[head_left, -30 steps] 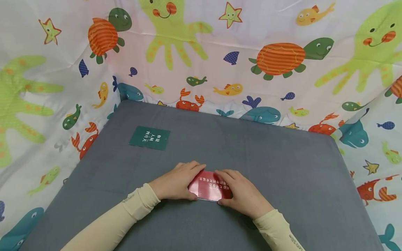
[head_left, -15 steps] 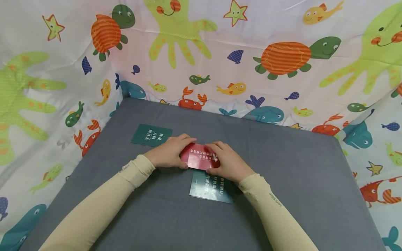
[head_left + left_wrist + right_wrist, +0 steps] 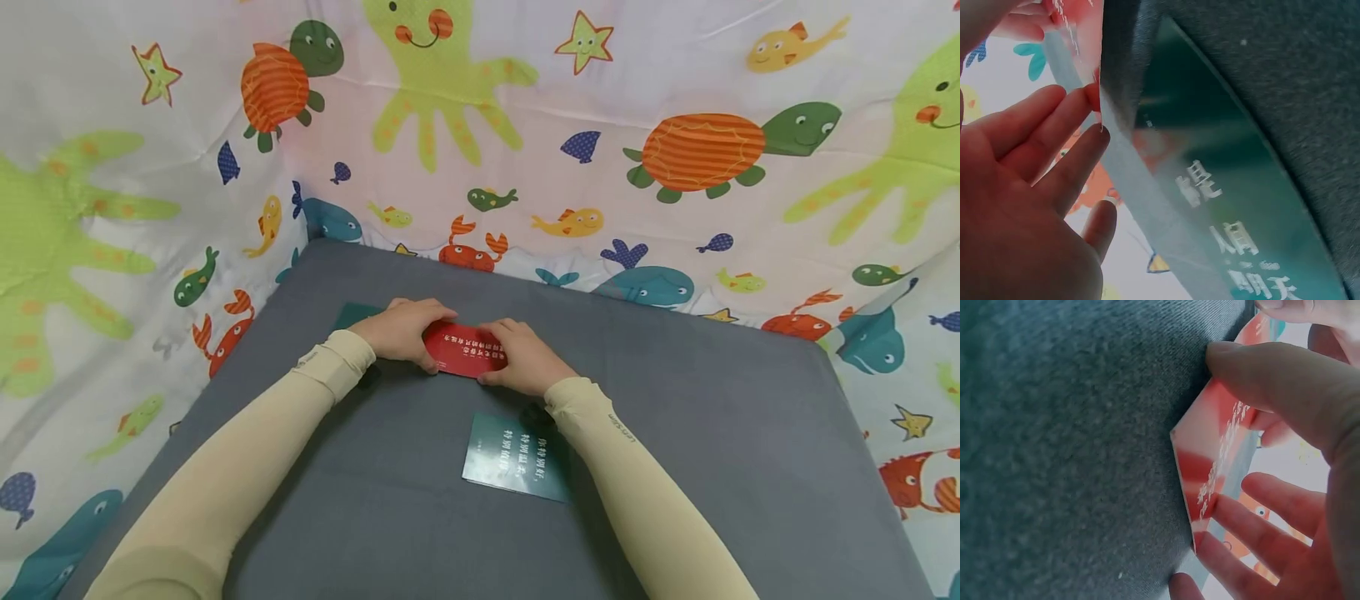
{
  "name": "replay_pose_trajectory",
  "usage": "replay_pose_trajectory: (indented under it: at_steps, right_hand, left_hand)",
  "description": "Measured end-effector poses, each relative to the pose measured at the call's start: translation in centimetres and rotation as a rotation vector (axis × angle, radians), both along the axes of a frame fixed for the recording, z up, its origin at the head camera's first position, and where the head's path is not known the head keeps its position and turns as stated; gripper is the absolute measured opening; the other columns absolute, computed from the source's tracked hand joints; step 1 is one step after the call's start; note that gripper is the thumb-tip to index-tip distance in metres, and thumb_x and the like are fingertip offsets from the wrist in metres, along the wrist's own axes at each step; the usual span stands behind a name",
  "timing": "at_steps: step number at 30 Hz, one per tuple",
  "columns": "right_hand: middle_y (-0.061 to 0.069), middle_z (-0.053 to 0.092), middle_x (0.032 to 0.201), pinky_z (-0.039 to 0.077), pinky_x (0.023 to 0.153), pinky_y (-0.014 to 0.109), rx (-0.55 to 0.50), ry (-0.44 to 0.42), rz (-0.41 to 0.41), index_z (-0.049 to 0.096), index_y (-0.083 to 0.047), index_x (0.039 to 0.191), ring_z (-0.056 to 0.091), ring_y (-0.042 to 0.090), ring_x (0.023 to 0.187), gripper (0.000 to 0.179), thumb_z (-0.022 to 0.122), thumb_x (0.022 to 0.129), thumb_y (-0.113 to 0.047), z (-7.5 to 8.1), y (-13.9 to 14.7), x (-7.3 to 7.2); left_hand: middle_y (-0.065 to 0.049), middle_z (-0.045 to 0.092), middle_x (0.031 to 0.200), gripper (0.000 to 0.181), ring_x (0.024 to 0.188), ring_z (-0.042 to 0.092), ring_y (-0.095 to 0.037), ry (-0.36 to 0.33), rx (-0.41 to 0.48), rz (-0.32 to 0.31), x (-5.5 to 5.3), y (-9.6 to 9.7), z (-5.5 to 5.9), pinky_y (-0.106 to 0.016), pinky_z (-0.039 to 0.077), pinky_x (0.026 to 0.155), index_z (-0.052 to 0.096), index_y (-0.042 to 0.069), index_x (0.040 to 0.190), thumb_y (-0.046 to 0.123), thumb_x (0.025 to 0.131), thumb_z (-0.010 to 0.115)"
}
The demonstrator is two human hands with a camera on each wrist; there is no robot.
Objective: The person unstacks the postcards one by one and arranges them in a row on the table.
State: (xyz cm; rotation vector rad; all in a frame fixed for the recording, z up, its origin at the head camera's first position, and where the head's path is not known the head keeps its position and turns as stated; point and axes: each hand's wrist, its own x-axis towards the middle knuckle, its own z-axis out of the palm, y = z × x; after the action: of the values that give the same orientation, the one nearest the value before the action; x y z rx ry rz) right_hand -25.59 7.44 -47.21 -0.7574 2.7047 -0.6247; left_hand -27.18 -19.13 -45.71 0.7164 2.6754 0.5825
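Observation:
A red card (image 3: pixel 463 352) with white writing is held between both hands, close to the grey surface. My left hand (image 3: pixel 403 330) grips its left end, thumb at the near edge and fingers at the far one. On the opposite end my right hand (image 3: pixel 527 357) pinches the card between thumb and fingers; the right wrist view shows a bare corner of the red card (image 3: pixel 1194 450) sticking out. A dark green card (image 3: pixel 354 314) lies beside the left hand, mostly covered by it in the head view. The left wrist view shows this green card (image 3: pixel 1204 156) with its white characters.
Another teal green card (image 3: pixel 512 458) lies nearer the person, partly under the right forearm. The grey cloth-covered table (image 3: pixel 697 433) extends to both sides. A curtain (image 3: pixel 510 92) printed with sea animals encloses the back and sides.
Both hands have lifted the red card off the teal green card and carried it away from the person and slightly left. The teal green card underneath is now uncovered.

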Motion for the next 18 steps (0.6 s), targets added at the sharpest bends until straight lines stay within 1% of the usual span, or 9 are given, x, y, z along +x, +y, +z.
replay_pose_trajectory:
  at_steps: [2,6,9,18]
  right_hand:
    - [0.006,0.056,0.153,0.051,0.117,0.05,0.006,0.013,0.006,0.05,-0.017,0.16,0.049,0.029,0.141,0.089,0.091,0.085,-0.038,0.0,-0.1,-0.3]
    - [0.005,0.056,0.154,0.052,0.117,0.049,0.018,0.029,0.014,0.05,-0.017,0.16,0.049,0.028,0.141,0.088,0.091,0.085,-0.04,0.2,-0.8,-0.7]
    - [0.005,0.056,0.155,0.051,0.117,0.049,0.029,0.032,0.014,0.05,-0.016,0.16,0.049,0.028,0.141,0.088,0.09,0.086,-0.041,0.4,-1.2,-0.8]
    - [0.006,0.056,0.156,0.051,0.117,0.051,0.035,0.046,0.012,0.051,-0.016,0.159,0.049,0.029,0.141,0.085,0.089,0.086,-0.04,-0.2,-1.1,-0.4]
  left_hand:
    - [-0.003,0.06,0.151,0.094,0.14,0.053,-0.023,-0.005,-0.003,0.011,-0.2,-0.1,0.0,-0.054,0.028,0.126,0.055,0.015,0.158,0.036,0.076,0.097]
    - [-0.006,0.06,0.152,0.091,0.141,0.053,-0.025,-0.012,-0.002,0.026,-0.2,-0.8,0.4,-0.057,0.03,0.125,0.055,0.015,0.158,0.033,0.079,0.096]
    - [-0.007,0.059,0.154,0.09,0.143,0.052,-0.027,-0.011,-0.005,0.03,-0.2,-1.1,0.4,-0.059,0.03,0.126,0.054,0.015,0.158,0.033,0.08,0.095]
    - [-0.008,0.058,0.158,0.089,0.146,0.051,-0.028,-0.021,0.023,0.044,0.0,-1.1,-0.5,-0.06,0.029,0.126,0.054,0.015,0.159,0.033,0.082,0.095]
